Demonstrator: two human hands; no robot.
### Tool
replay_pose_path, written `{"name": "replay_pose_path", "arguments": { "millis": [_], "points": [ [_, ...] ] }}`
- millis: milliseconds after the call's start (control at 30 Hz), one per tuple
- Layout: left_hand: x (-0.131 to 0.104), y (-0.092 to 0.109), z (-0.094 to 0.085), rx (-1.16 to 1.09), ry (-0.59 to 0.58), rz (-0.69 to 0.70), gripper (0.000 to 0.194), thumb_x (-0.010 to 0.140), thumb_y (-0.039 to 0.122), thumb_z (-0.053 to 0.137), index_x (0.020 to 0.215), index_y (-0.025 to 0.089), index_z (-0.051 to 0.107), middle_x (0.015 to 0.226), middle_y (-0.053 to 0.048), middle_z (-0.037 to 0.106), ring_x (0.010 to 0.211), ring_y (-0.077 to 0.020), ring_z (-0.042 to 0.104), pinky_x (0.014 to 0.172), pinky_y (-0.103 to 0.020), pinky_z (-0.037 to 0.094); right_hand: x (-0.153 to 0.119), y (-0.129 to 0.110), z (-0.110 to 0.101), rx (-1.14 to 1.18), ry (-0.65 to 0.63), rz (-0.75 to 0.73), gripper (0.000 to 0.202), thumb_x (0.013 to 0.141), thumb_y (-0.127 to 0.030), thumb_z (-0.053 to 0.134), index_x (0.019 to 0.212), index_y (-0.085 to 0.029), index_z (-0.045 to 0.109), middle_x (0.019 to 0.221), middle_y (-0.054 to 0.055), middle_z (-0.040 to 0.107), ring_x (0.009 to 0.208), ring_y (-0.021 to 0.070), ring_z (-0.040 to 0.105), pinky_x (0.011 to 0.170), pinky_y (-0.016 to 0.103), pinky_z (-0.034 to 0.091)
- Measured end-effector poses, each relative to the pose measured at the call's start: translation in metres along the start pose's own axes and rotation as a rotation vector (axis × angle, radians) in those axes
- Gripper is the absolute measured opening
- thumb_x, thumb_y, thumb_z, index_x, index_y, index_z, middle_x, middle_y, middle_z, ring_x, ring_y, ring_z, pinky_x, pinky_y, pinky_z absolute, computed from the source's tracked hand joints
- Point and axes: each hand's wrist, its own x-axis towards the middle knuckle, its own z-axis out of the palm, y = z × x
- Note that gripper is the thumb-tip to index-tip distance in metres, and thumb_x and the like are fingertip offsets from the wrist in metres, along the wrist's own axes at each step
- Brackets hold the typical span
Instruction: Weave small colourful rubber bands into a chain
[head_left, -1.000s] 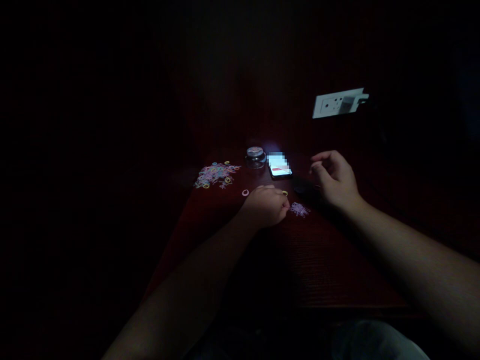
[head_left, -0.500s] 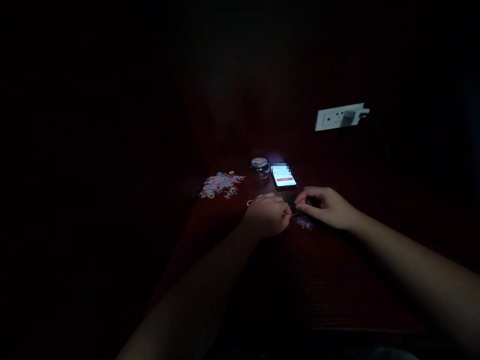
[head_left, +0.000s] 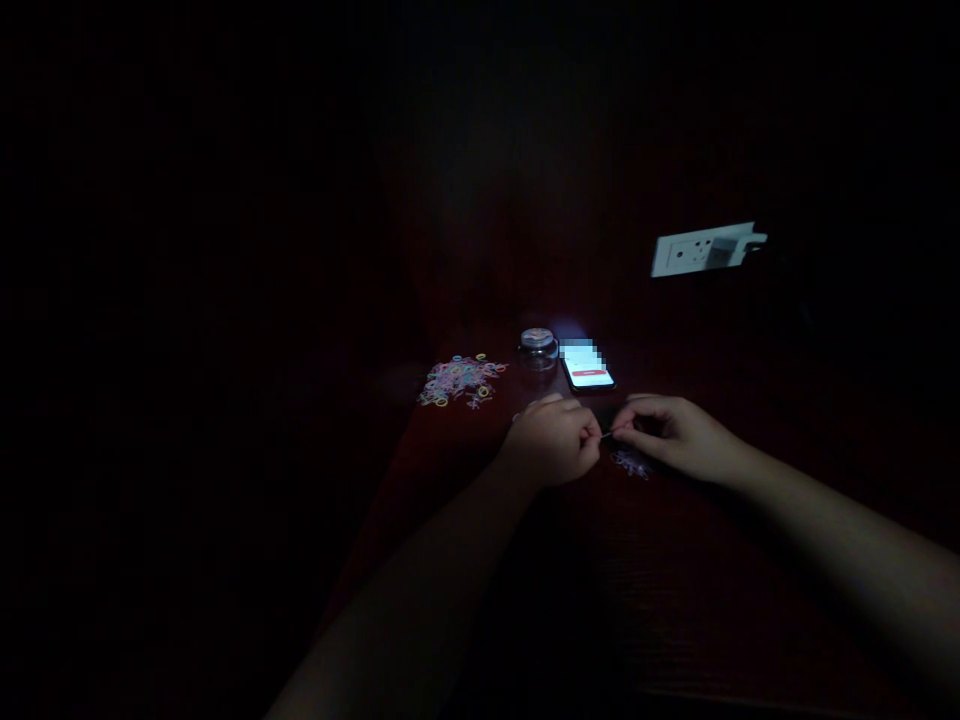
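My left hand is closed, its fingertips pinching one end of a thin, pale rubber band. At the band's other end, my right hand pinches with thumb and forefinger. The band spans the narrow gap between both hands; its colour is hard to tell in the dim light. Just below the right fingers lies a small heap of purplish rubber bands on the dark red table. A pale ring peeks out beside the left knuckles, mostly hidden.
A larger pile of multicoloured rubber bands lies at the table's left side. Behind the hands stand a clear lidded jar and a lit phone. A white wall socket holds a plug at the right. Surroundings are very dark.
The whole view has shifted, so everything appears farther right and slightly lower. Between the fingertips the band now looks straighter. Both hands keep nearly the same place over the table.
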Motion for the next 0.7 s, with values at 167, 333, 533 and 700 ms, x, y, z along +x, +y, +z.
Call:
{"name": "replay_pose_path", "arguments": {
  "millis": [167,333,533,700],
  "points": [
    [-0.0005,-0.001,-0.0016,0.003,0.008,-0.017,0.009,0.079,0.024,0.057,0.079,0.02,0.064,0.083,-0.002,0.066,0.08,-0.0175,0.055,0.078,-0.033,0.046,-0.0012,0.0009,0.0001,0.0,0.003,0.016,0.019,0.084,-0.037,0.06,0.082,-0.02,0.068,0.078,0.004,0.064,0.07,0.0179,0.058,0.063,0.031,0.046],
    [-0.0006,-0.0023,-0.0011,-0.003,0.024,-0.015,0.006,0.078,0.022,0.057,0.077,0.019,0.062,0.082,-0.001,0.066,0.079,-0.0174,0.055,0.075,-0.032,0.046,-0.0022,-0.0003,0.0002,-0.013,0.0,0.012,0.018,0.085,-0.036,0.059,0.081,-0.02,0.067,0.076,0.003,0.062,0.068,0.0173,0.057,0.062,0.03,0.045],
    [-0.0022,-0.0033,0.0004,-0.021,0.039,-0.031,0.003,0.077,0.022,0.06,0.076,0.019,0.061,0.08,-0.001,0.065,0.08,-0.0176,0.055,0.073,-0.031,0.045,-0.0022,-0.0014,0.0,-0.038,-0.007,-0.013,0.019,0.086,-0.034,0.057,0.077,-0.019,0.064,0.075,0.002,0.06,0.068,0.0164,0.056,0.062,0.029,0.044],
    [-0.0028,-0.0005,-0.001,-0.068,0.066,-0.046,0.007,0.08,0.023,0.059,0.082,0.019,0.064,0.085,-0.002,0.066,0.085,-0.0184,0.056,0.077,-0.032,0.046,-0.0029,-0.0022,0.0032,-0.015,0.002,-0.003,0.019,0.086,-0.033,0.056,0.078,-0.018,0.063,0.074,0.002,0.059,0.066,0.0147,0.053,0.06,0.027,0.042]
  ]
}}
